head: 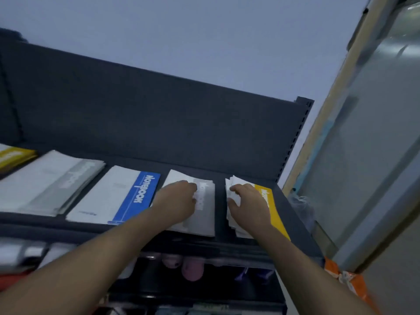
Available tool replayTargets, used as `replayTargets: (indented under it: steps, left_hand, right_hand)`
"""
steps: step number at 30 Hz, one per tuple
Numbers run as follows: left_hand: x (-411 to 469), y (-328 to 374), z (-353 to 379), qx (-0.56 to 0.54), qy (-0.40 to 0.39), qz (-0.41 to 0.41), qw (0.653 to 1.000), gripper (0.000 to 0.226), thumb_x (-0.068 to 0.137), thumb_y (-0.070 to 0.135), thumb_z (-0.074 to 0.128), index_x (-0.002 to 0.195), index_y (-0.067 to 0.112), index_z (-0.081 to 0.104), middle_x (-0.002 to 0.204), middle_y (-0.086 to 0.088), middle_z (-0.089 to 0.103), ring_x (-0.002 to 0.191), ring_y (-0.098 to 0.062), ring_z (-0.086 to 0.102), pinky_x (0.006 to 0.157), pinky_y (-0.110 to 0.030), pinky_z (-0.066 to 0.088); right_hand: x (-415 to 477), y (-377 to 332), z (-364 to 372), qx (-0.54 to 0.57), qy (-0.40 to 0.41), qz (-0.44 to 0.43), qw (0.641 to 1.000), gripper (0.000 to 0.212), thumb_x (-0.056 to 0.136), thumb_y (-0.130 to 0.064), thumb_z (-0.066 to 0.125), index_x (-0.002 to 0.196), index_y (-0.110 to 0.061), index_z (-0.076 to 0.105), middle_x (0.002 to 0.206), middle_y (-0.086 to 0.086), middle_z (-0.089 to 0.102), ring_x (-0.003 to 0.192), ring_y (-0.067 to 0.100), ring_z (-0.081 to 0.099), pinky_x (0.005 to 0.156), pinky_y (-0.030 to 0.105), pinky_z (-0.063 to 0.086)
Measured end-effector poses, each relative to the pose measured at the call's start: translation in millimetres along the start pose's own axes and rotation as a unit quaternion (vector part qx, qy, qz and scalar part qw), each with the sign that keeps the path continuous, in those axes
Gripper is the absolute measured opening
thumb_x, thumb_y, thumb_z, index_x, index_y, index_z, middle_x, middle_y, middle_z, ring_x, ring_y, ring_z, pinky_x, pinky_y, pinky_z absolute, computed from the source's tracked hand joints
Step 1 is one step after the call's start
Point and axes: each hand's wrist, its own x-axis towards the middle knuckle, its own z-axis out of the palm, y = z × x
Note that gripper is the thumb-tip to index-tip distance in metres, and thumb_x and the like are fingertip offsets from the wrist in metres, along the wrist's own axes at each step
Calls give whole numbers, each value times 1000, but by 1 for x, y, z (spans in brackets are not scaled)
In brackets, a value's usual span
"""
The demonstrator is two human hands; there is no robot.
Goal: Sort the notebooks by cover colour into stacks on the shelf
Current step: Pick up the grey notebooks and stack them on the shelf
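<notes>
Grey stack under left fingers, grip unclear | yellow stack under spread right fingers

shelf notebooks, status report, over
Left hand on grey stack, right hand on yellow stack; grip unclear. Blue stack and second grey stack sit left, untouched. Nothing blocking.

On the dark shelf, the left hand rested on a grey-banded notebook stack, and the right hand rested on the yellow-banded stack just beside it. Further left lay a blue-banded stack, another grey stack and a yellow notebook.
</notes>
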Motion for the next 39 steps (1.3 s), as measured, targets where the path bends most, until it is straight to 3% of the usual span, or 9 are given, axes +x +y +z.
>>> replayTargets:
  steps: [2,4,9,19,23,39]
  left_hand:
    - [-13,-24,-14,60,30,-19,998,27,95,25,47,118,13,57,120,-4,57,111,-26,55,81,-33,46]
    - [-28,-49,-30,138,55,-40,988,23,93,26,48,111,14,57,116,-4,58,111,-25,55,84,-33,42]
    - [-70,-118,-63,242,61,-106,962,37,93,32,50,126,14,50,125,-5,54,119,-25,50,95,-36,37]
    - [-163,-288,-127,271,64,-253,926,34,93,32,50,122,16,49,121,-4,53,116,-25,50,92,-36,39]
    - [-202,-361,-154,279,62,-298,911,31,91,28,49,120,15,51,122,-4,55,117,-24,51,92,-36,41]
    - [-275,-571,-210,271,71,-384,880,30,90,29,52,118,17,51,120,-3,56,116,-23,53,91,-35,42]
  right_hand:
    - [5,-30,7,5,-10,-37,999,31,90,-28,57,119,-16,61,115,4,59,111,24,54,88,33,43]
    - [10,-63,16,19,-18,-81,996,35,89,-28,59,122,-17,60,119,3,58,114,25,53,91,33,41]
    - [19,-153,38,17,-81,-188,979,40,91,-31,54,129,-20,53,125,2,53,120,23,48,96,32,38]
    - [21,-354,97,-11,-125,-309,943,46,93,-37,53,134,-18,49,130,6,51,123,26,45,101,37,38]
    - [20,-432,121,-27,-126,-340,932,41,92,-38,54,126,-16,51,126,7,52,120,27,47,96,38,40]
    - [26,-671,210,-10,-167,-416,894,43,91,-38,55,129,-18,51,126,7,51,119,27,47,96,38,40]
